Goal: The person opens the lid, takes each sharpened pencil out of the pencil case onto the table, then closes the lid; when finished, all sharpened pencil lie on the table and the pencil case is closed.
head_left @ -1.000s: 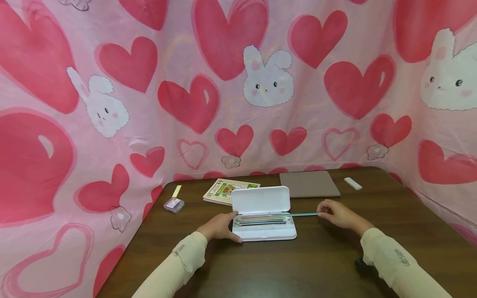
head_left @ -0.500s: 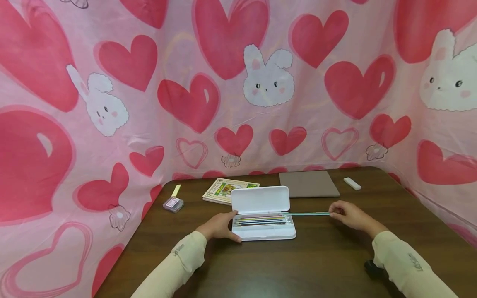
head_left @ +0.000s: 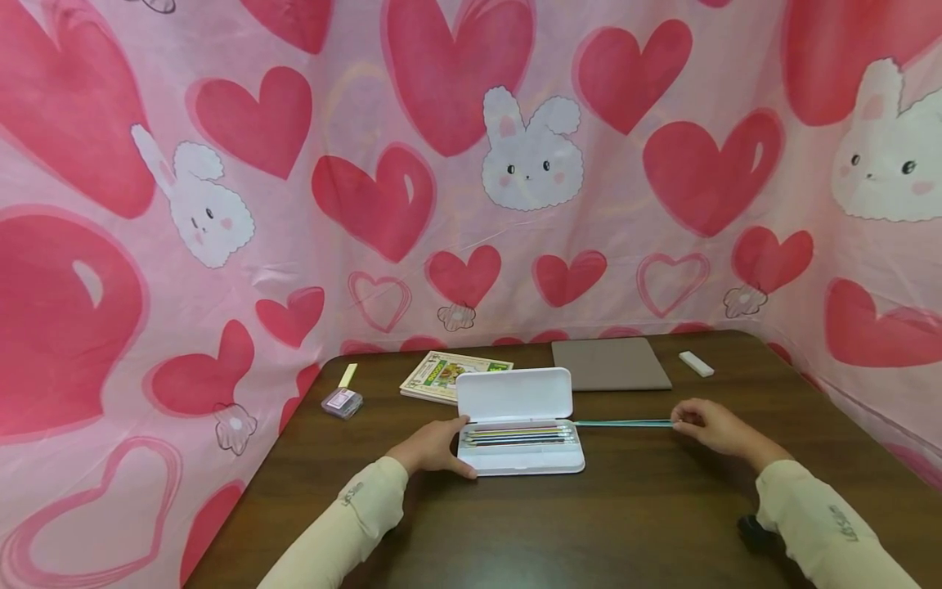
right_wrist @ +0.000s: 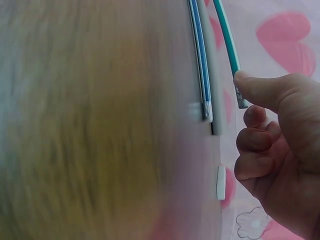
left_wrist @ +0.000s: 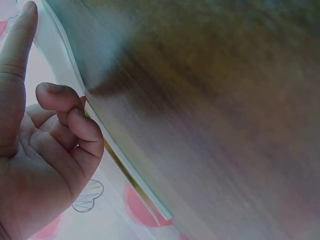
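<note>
Case: you have a white case (head_left: 526,471) at mid-desk, a smooth oblong with rounded corners, its lid (head_left: 513,396) hinged up and leaning back.
Pencils: slim pencils (head_left: 518,436) in mixed colours lie side by side inside, silvery ends to the right; a plain white strip runs along the front.
Left hand: your left hand (head_left: 434,446) grips the case's left end, thumb at the front corner, forefinger at the back by the hinge.
Right hand: your right hand (head_left: 710,428) pinches the teal pencil (right_wrist: 229,42) near its banded end, thumb against forefinger, remaining fingers curled.
Teal pencil: straight, narrow shaft, out to the right of the case; you cannot tell whether its far end touches the rim.
Blue strip: beside it in the right wrist view, a blue strip (right_wrist: 201,60) with a bright tip; second pencil or reflection, you cannot tell.
Desk: dark brown wood grain, glossy desk (head_left: 559,540).
Behind: book (head_left: 430,378) with a green-printed cover, flat matt panel (head_left: 611,364), white block (head_left: 696,364).
Far left: clear box (head_left: 342,402), pale yellow strip (head_left: 348,376).
Backdrop: creased pink cloth (head_left: 618,188), red hearts, white rabbits.
Writing: book title, box label and dark sleeve (head_left: 368,511) lettering are too small for you to read.
</note>
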`<act>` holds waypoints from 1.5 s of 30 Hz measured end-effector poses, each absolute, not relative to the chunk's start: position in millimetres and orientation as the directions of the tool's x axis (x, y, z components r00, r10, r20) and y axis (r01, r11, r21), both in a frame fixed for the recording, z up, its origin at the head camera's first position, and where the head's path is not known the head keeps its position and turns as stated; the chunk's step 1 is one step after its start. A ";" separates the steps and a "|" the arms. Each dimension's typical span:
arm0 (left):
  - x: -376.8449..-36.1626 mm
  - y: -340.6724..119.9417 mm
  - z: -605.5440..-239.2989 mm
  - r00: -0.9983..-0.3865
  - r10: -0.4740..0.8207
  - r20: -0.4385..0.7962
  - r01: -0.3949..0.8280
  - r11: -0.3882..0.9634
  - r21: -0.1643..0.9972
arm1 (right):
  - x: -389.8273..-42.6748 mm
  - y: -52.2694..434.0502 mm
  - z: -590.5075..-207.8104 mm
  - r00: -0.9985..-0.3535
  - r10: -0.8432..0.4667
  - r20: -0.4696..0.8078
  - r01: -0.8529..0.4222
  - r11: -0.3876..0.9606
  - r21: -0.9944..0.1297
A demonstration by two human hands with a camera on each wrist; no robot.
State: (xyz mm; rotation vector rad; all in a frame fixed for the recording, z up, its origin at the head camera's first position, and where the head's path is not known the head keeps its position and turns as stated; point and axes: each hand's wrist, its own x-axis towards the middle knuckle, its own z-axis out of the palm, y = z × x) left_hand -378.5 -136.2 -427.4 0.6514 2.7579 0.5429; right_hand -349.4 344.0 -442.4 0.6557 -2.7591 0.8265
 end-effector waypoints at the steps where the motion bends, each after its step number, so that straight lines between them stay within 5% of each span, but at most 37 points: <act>1: -378.2 -136.4 -427.1 -0.867 0.473 -0.158 0.377 0.830 0.411 | -349.3 345.3 -442.7 -0.884 -0.361 0.296 -0.464 0.746 -0.477; 36: -378.7 -134.5 -426.0 -0.871 0.461 -0.171 0.364 0.839 0.405 | -351.9 357.3 -447.7 -0.925 -0.344 0.159 -0.378 0.816 -0.437; 45: -378.7 -135.8 -426.6 -0.867 0.471 -0.164 0.378 0.834 0.402 | -351.8 353.5 -450.1 -0.904 -0.366 0.220 -0.427 0.783 -0.452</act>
